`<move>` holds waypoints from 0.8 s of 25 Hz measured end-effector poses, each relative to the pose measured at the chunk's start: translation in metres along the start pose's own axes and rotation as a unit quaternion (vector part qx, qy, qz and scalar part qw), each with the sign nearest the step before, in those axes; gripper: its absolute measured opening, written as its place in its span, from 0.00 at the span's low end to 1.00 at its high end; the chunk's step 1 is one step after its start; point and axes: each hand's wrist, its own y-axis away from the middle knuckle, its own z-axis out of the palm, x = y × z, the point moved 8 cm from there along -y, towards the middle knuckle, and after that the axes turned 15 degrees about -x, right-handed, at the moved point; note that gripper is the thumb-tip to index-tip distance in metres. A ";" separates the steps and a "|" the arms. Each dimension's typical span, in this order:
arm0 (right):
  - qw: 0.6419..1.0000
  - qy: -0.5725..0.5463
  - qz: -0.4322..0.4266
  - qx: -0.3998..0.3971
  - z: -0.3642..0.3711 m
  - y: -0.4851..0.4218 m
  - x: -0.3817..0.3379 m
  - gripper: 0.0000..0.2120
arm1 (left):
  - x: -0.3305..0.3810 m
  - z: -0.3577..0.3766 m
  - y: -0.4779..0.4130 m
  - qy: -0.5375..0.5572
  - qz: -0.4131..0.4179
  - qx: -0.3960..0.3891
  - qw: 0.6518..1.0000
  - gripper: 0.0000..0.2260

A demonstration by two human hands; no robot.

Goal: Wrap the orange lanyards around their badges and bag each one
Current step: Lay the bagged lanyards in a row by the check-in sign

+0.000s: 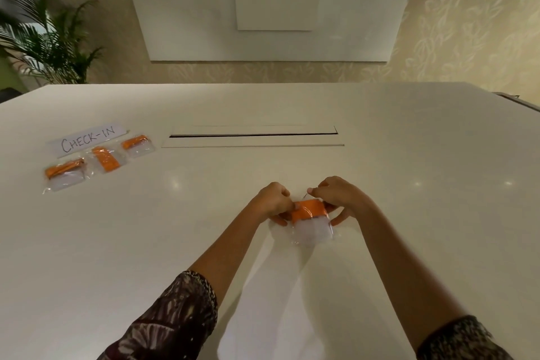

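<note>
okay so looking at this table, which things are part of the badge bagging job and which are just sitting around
Part of the job:
- badge in its clear bag, orange lanyard wrapped round it, held by left hand and right hand
- three bagged badges by the CHECK-IN sign

Just there:
- potted palm
- cable slot in the table
- whiteboard

Warm dim light, glare spots on table (pixel 380 184), wide-angle edge distortion, soft blur
</note>
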 end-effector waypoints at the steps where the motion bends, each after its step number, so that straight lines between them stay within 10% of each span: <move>1: 1.000 0.001 -0.003 -0.006 0.003 -0.002 -0.006 0.15 | -0.002 -0.006 0.002 0.009 0.001 0.005 1.000 0.25; 20: 0.988 -0.010 -0.138 -0.066 0.177 -0.063 -0.195 0.22 | -0.126 -0.210 0.110 0.074 -0.058 0.175 0.980 0.24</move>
